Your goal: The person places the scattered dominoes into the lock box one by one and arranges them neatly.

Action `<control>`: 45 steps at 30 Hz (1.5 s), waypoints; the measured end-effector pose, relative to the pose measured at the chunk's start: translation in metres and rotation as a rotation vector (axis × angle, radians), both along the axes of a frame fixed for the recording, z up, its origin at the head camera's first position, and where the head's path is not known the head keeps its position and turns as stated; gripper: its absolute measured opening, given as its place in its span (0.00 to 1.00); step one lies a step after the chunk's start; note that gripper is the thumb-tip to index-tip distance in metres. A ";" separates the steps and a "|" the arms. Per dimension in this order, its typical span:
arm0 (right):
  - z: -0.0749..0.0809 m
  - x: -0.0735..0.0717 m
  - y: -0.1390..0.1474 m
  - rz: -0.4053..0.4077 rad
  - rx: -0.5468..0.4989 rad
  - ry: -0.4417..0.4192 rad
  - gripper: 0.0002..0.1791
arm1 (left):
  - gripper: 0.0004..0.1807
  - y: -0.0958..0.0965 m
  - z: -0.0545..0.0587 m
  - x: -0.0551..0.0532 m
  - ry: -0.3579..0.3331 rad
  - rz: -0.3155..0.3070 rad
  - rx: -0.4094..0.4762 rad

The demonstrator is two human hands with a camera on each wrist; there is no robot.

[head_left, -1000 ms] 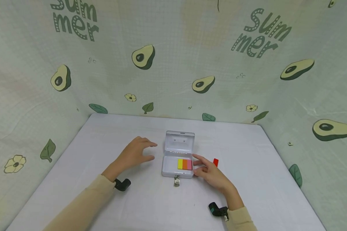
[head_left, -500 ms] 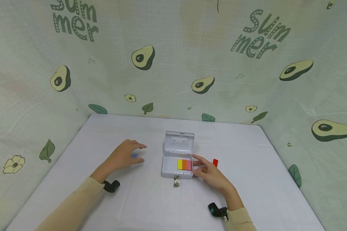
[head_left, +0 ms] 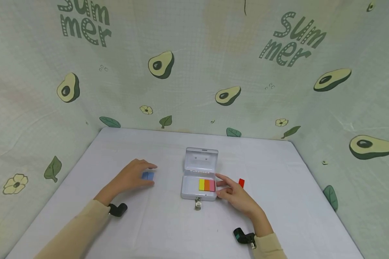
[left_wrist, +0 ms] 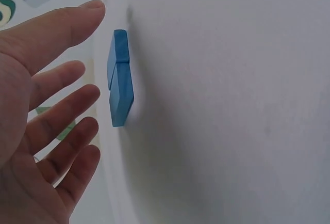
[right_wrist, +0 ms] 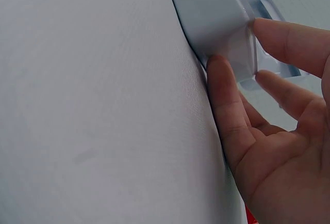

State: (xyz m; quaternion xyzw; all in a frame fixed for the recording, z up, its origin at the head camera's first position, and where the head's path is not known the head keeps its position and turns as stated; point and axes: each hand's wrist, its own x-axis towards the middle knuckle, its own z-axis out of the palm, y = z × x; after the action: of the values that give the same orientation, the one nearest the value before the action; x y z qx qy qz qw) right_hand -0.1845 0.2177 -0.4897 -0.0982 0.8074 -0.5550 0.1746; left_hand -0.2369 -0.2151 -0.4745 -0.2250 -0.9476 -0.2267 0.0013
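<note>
My left hand [head_left: 129,176] is spread around two small blue blocks [head_left: 148,176], its thumb and fingers apart on either side. The left wrist view shows the blue blocks [left_wrist: 121,79] end to end on the table, with a gap between them and the fingers [left_wrist: 85,100]. My right hand [head_left: 235,194] rests its fingertips on the right side of a pale metal box [head_left: 189,185]. Closer, in the right wrist view, fingertips touch the box's wall and rim [right_wrist: 227,43]. The lid [head_left: 201,160] stands raised; yellow, orange and pink blocks [head_left: 206,185] lie side by side inside.
A red block [head_left: 241,182] lies just beyond the right hand, partly hidden by it. The box's metal latch [head_left: 198,204] hangs at its front. A white cloth-covered table [head_left: 181,233] spreads below, with a patterned cloth wall [head_left: 188,36] behind.
My left hand has moved left and slightly down, away from the box to around the blue blocks, which have come into view. The right hand and the box have stayed put.
</note>
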 end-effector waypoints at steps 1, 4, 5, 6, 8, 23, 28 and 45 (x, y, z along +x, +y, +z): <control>0.000 0.000 0.000 -0.006 0.000 -0.005 0.38 | 0.31 -0.001 -0.001 -0.001 -0.001 0.002 -0.004; -0.001 0.000 0.000 -0.001 0.002 -0.001 0.38 | 0.31 -0.005 -0.002 -0.001 -0.008 0.002 -0.006; -0.001 0.000 0.000 0.000 0.002 0.000 0.38 | 0.31 -0.006 -0.003 -0.001 -0.007 -0.003 -0.005; 0.000 0.001 0.000 -0.004 0.002 -0.005 0.37 | 0.31 -0.007 -0.003 -0.002 -0.009 -0.007 -0.002; 0.000 0.001 0.000 -0.003 0.000 -0.006 0.37 | 0.30 -0.009 -0.004 -0.002 -0.009 -0.018 0.004; 0.000 0.001 0.000 -0.018 0.011 -0.007 0.37 | 0.24 -0.014 -0.005 -0.006 -0.036 -0.057 -0.002; 0.000 0.001 -0.001 -0.019 0.016 -0.007 0.37 | 0.24 -0.015 -0.006 -0.008 -0.036 -0.071 -0.003; -0.001 0.000 0.001 -0.010 0.015 -0.005 0.38 | 0.22 -0.015 -0.007 -0.013 -0.040 -0.074 0.000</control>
State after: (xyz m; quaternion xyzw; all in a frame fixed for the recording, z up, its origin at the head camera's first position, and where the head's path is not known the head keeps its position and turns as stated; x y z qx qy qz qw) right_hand -0.1842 0.2183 -0.4911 -0.0915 0.8114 -0.5502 0.1747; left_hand -0.2500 -0.2297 -0.4816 -0.2555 -0.9384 -0.2312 -0.0260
